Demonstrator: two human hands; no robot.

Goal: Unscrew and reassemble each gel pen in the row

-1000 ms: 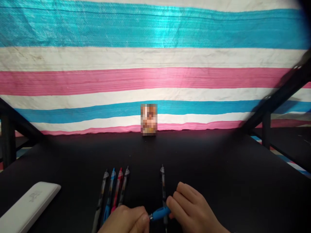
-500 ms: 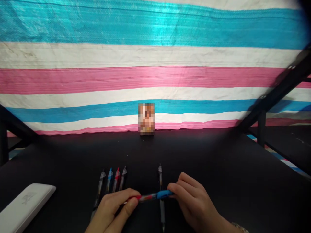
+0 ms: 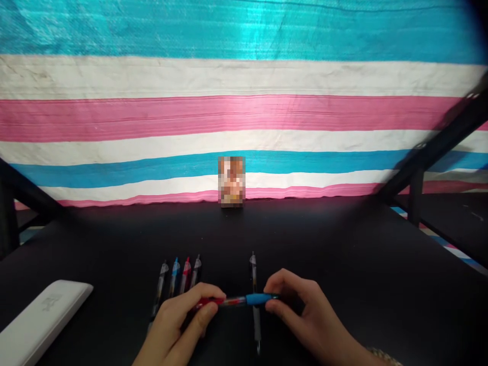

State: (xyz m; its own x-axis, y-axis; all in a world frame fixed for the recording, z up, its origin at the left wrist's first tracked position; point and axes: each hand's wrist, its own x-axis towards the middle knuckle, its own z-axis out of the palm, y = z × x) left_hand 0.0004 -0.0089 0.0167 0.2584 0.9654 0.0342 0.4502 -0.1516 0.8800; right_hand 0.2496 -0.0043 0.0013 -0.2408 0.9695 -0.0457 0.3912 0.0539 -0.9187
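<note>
A ballpoint pen (image 3: 234, 301) with a red end, a clear barrel and a blue grip is held level between my two hands. My left hand (image 3: 181, 320) pinches its red end between thumb and fingers. At the blue end, the thumb and forefinger of my right hand (image 3: 301, 310) close around the dark tip. Beneath the held pen, a pen with a grey grip (image 3: 256, 325) lies on the black table, pointing toward me. Left of it, several pens lie in a row, among them a blue one (image 3: 175, 277) and a red one (image 3: 185, 274); my left hand partly covers them.
A white slab-shaped device (image 3: 46, 320) lies at the table's left front. A small pixelated card (image 3: 231, 182) stands at the back of the black table (image 3: 305, 234), before a striped sheet (image 3: 244, 112). Black metal bars (image 3: 434, 142) slant up at both sides.
The right thumb and forefinger have shifted at the blue end, and more of the dark tip shows. The held pen is more level. The view has tilted slightly downward.
</note>
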